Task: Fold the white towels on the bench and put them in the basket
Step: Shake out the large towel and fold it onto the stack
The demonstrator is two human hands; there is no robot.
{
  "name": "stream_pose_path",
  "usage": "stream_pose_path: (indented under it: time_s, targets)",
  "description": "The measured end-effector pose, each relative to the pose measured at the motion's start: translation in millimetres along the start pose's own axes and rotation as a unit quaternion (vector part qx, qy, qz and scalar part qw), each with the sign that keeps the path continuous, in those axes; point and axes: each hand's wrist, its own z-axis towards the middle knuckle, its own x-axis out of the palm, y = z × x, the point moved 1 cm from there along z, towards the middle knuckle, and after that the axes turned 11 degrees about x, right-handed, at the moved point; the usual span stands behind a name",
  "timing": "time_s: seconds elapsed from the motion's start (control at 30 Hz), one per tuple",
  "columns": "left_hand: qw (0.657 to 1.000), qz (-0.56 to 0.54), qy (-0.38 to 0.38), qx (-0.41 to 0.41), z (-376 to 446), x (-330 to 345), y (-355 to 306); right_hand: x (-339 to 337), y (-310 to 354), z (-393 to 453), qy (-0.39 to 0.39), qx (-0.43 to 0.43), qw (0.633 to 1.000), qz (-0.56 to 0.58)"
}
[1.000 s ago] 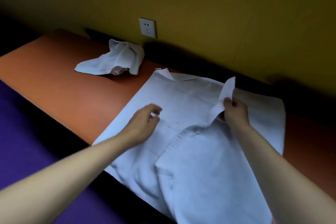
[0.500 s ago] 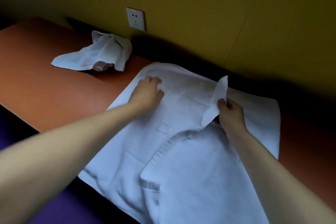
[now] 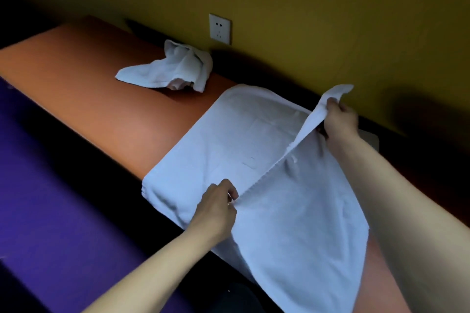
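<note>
Large white towel [image 3: 223, 145] lies spread across the orange bench [image 3: 96, 99], centre to 4 o'clock of the view, near part hanging over the bench's front edge. One layer is partly folded over: a hemmed edge runs diagonally from 6 o'clock up to 2 o'clock, stretched taut between both hands.

Left hand [image 3: 218, 207], at about 6 o'clock: fingers curled together, pinching the near end of that hemmed edge between thumb and fingertips. Forearm comes in from 7 o'clock.

Right hand [image 3: 339, 121], at about 2 o'clock: fingers clamped on the far corner of the same layer, lifting it clear of the towel below. The corner tip sticks up above the knuckles. Forearm comes in from 4 o'clock and covers part of the towel's right side.

Second white towel [image 3: 175, 70], crumpled and unfolded, sits on the bench at about 11 o'clock, close to the wall, well apart from the spread one.

White wall socket [image 3: 220, 29] on the mustard-yellow wall [image 3: 330, 7] at 12 o'clock, just above and right of the crumpled towel. A dark strip runs between bench back and wall. Purple floor [image 3: 50, 211] fills 7 to 9 o'clock, in front of the bench.
</note>
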Motion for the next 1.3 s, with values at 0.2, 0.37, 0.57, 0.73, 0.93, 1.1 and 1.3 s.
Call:
stream_pose_path:
  time_s: [0.2,0.37,0.57,0.73,0.93,1.1,1.3]
  targets:
    - [0.979,-0.132,-0.156,-0.01,-16.6,-49.5,31.3,53.9,32.4,-12.1,0.028,-0.033,0.999,-0.019]
    - [0.965,-0.11,-0.233,-0.044,-19.8,-87.5,62.1,129.0,45.5,-21.3,0.071,-0.053,0.996,-0.025]
    - [0.961,-0.074,-0.248,-0.101,1.5,-104.2,116.4,202.0,29.5,-16.6,0.112,-0.037,0.99,-0.077]
    - [0.953,-0.087,-0.269,-0.108,5.1,-82.3,143.3,153.1,-34.8,-37.7,0.138,-0.065,0.981,-0.118]
    - [0.937,-0.154,-0.276,-0.149,-7.1,-68.1,154.8,-13.7,-132.7,-88.4,-0.035,-0.1,0.975,-0.194]
    - [0.932,-0.229,-0.234,-0.156,-20.6,-67.5,148.7,-88.8,-193.0,-157.3,-0.116,-0.027,0.943,-0.31]
    - [0.932,-0.272,-0.203,-0.13,-29.5,-80.9,130.5,-85.5,-222.4,-218.3,-0.101,0.061,0.909,-0.399]
